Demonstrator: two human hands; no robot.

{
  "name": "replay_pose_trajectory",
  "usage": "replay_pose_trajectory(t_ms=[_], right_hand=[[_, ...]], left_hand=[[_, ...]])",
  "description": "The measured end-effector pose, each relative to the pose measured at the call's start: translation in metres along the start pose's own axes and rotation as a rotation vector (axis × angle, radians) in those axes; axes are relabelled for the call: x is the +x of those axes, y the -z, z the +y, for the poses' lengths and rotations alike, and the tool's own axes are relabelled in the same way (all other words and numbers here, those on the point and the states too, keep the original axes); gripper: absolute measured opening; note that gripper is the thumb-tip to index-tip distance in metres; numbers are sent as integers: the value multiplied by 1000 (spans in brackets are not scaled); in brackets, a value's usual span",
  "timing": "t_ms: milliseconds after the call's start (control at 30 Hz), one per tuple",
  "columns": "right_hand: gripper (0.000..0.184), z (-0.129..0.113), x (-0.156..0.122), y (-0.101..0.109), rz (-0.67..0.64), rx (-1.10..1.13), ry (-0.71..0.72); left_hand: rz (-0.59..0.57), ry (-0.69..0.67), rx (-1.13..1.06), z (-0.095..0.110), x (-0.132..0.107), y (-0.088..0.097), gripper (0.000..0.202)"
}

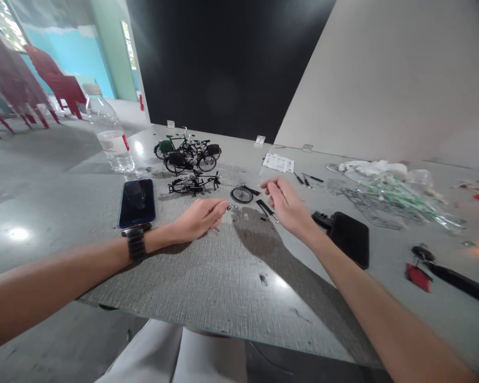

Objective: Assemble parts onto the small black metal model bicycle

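Pinching a tiny silver part at its fingertips, the left hand rests on the textured grey mat, just beside a spoked miniature bicycle wheel. The wheel lies between the hands, nearer the left. The right hand hovers up and to the right, fingers curled close; whether they pinch anything, I cannot tell.

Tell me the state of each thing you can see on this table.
Left hand: resting on the textured mat, fingertips at a small silver part
Right hand: raised, fingers curled, nothing visibly held
Loose spoked wheel: off any frame, lying on the mat
Nearest model bicycle: apparently missing one wheel
Water bottle: upright, capped
Phone: lying screen up, dark
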State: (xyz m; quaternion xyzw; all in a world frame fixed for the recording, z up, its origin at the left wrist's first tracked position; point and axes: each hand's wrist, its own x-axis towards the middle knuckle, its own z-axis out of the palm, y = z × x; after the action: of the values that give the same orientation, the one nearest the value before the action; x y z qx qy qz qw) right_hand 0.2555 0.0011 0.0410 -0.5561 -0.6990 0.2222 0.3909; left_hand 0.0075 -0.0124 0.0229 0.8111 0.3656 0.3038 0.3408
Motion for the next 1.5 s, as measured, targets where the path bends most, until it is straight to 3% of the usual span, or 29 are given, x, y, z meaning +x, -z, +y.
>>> replay_pose_trajectory(t_ms=[100, 300, 533, 667, 800, 1133, 1500], right_hand=[[46, 4, 6, 14, 16, -287, 140], [48, 2, 10, 36, -123, -532, 117], [45, 5, 10, 43, -187, -587, 69], [29, 12, 14, 56, -187, -623, -73], [15, 24, 17, 67, -226, -707, -55], [19, 24, 16, 67, -413, -759, -147], [23, 27, 17, 79, -462, -805, -104]], left_hand=[[-9, 1, 4, -1, 0, 0, 44], [-12, 14, 4, -4, 1, 0, 46], [-6, 29, -1, -4, 0, -1, 47], [-10, 46, -23, -3, -1, -1, 47], [-17, 43, -25, -3, -1, -1, 47], [-16, 39, -4, -6, -1, -1, 49], [-26, 55, -3, -7, -1, -2, 49]])
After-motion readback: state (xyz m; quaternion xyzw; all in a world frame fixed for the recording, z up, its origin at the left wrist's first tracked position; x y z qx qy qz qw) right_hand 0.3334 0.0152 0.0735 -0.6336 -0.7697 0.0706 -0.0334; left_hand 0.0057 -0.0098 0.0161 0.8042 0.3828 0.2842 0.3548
